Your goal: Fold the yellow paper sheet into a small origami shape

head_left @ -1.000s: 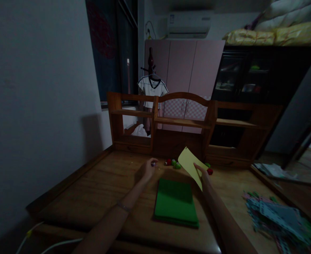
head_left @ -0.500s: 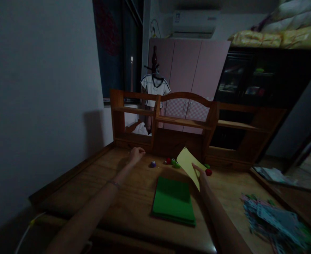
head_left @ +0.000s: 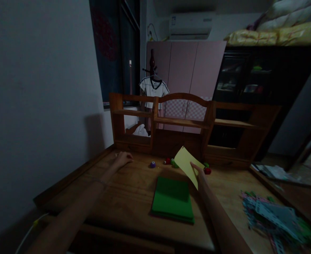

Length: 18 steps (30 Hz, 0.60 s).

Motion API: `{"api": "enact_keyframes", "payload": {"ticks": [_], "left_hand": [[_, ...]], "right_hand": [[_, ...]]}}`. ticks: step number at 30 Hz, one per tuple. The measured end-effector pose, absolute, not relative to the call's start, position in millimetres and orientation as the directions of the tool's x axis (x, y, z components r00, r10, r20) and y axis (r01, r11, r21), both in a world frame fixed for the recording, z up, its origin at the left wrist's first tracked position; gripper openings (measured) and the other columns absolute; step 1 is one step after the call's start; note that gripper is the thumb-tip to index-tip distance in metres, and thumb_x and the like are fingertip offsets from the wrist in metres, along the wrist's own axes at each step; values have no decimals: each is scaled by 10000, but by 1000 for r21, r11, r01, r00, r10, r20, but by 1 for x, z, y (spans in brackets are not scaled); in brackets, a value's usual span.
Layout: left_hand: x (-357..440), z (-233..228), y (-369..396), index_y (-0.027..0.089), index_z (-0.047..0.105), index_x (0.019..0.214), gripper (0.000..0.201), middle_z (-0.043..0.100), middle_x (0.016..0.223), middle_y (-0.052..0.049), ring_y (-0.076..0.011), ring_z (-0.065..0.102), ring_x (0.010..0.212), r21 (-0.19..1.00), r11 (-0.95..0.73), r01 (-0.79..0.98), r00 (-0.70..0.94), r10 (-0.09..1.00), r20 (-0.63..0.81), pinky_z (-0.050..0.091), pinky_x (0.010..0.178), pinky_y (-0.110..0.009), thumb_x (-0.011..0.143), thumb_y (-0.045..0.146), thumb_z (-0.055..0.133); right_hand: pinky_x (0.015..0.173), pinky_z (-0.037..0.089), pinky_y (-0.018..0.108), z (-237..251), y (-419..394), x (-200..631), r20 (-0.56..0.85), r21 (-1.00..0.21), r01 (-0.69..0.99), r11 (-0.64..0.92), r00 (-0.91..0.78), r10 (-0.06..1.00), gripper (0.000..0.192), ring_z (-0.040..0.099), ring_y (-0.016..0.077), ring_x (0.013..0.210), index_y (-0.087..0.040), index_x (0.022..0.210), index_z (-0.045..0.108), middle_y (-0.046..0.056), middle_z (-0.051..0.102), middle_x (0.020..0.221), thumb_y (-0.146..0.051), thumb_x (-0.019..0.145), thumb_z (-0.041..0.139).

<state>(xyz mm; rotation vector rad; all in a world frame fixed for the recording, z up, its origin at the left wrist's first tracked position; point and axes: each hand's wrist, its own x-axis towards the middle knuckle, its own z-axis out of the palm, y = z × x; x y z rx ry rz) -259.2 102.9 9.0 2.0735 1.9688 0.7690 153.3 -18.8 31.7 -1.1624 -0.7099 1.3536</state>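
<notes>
The right hand (head_left: 201,175) grips a yellow sheet (head_left: 184,162) by one side above the counter (head_left: 126,197), near the green stack (head_left: 172,200); its free end could sag and brush the red toy (head_left: 167,161) leftward. Whether the left hand (head_left: 123,159), fingers curled, holds anything cannot be told.

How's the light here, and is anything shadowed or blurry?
Head view: dim overall, though the yellow sheet stands out; soft shadow on the left wall, the green stack partly shaded; light-blue pieces at lower right look smeared.

Matt yellow paper sheet (head_left: 185,163); smooth, faintly glossy wooden desktop (head_left: 129,197).
</notes>
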Motion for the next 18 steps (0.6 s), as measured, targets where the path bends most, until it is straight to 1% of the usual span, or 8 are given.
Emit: {"api": "enact_keyframes", "payload": {"ticks": [3,6,12,16,18], "left_hand": [[-256,9,107,244,689,742,179,679,852,-52,-273,537,964,438,-97,894,-12,971,239,200,941,-449,631,382,663],[-258,7,112,244,685,735,169,679,846,-56,-269,547,949,434,-84,897,-21,973,230,198,941,-457,629,373,663],[-264,2,119,218,681,715,166,672,813,-55,-258,554,919,434,-71,898,-10,983,181,185,945,-492,640,365,668],[-264,4,118,215,677,722,158,670,839,-59,-253,552,922,411,-68,909,-2,986,166,192,946,-487,652,356,661],[-263,7,115,213,673,743,167,669,873,-67,-260,542,942,391,-57,919,-10,986,167,212,933,-481,658,356,651]], "right_hand": [[568,524,313,33,-21,155,-231,-916,-367,-160,156,960,462,648,242,695,-126,1022,599,77,683,731,-452,695,621],[565,522,324,30,-20,156,-250,-911,-370,-184,140,958,500,647,243,663,-109,1027,598,85,682,722,-476,688,619],[557,517,306,27,-17,154,-185,-914,-389,-118,141,973,455,645,229,653,-128,1013,607,71,690,751,-451,693,625],[538,512,310,32,-19,152,-235,-899,-402,-174,106,966,454,646,238,661,-123,1012,600,83,688,742,-450,699,621],[540,513,311,35,-21,151,-233,-897,-409,-166,120,965,458,646,240,663,-120,1013,598,83,687,737,-446,692,632]]}}
